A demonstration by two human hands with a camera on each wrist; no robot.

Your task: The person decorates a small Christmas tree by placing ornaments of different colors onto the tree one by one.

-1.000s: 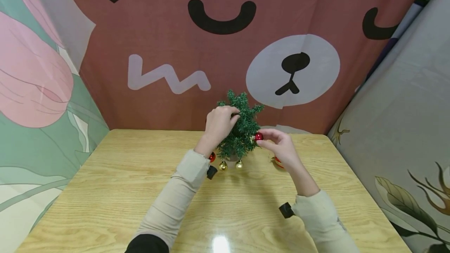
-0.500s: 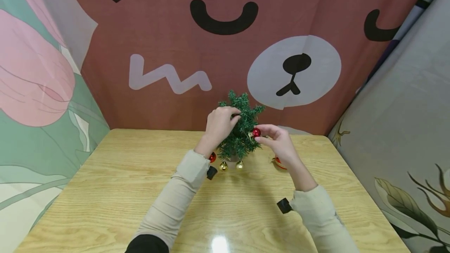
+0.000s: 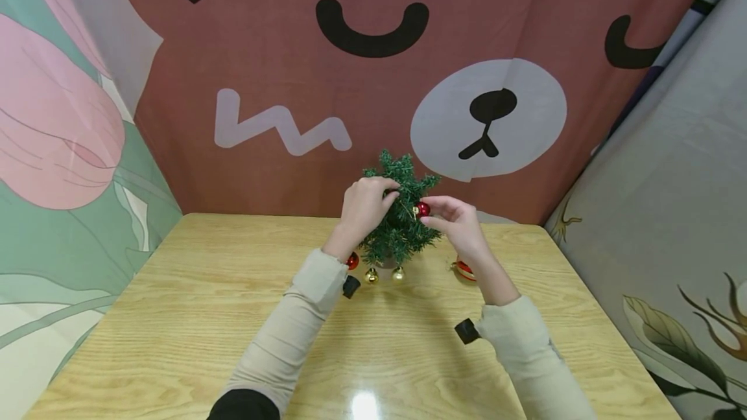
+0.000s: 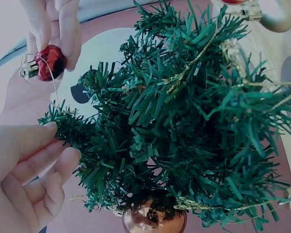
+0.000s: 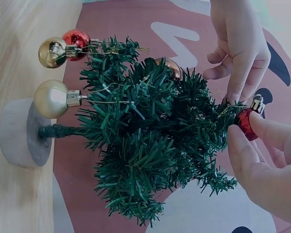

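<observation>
A small green artificial Christmas tree (image 3: 405, 219) stands at the back of the table. My left hand (image 3: 363, 209) pinches the tip of one of its branches (image 4: 70, 127) between thumb and index finger. Between the thumb and fingers of my right hand (image 3: 458, 222) is a shiny red bauble (image 5: 246, 124) with a gold cap. Its thin gold loop (image 4: 53, 80) reaches down to the pinched branch tip in the left wrist view. Two gold baubles (image 5: 51, 99) and another red bauble (image 5: 76, 44) hang from the lower branches. A copper bauble (image 4: 155, 216) hangs on another side.
The tree's round grey base (image 5: 24, 138) rests on the wooden table (image 3: 192, 316). To the right, partly behind my right wrist, lies a red-and-gold ornament (image 3: 463, 270). A curtain with a printed bear face (image 3: 280, 167) hangs right behind the table.
My right hand has moved up and slightly left with the red bauble, closer to the left hand. The left hand keeps its pinch on the branch.
</observation>
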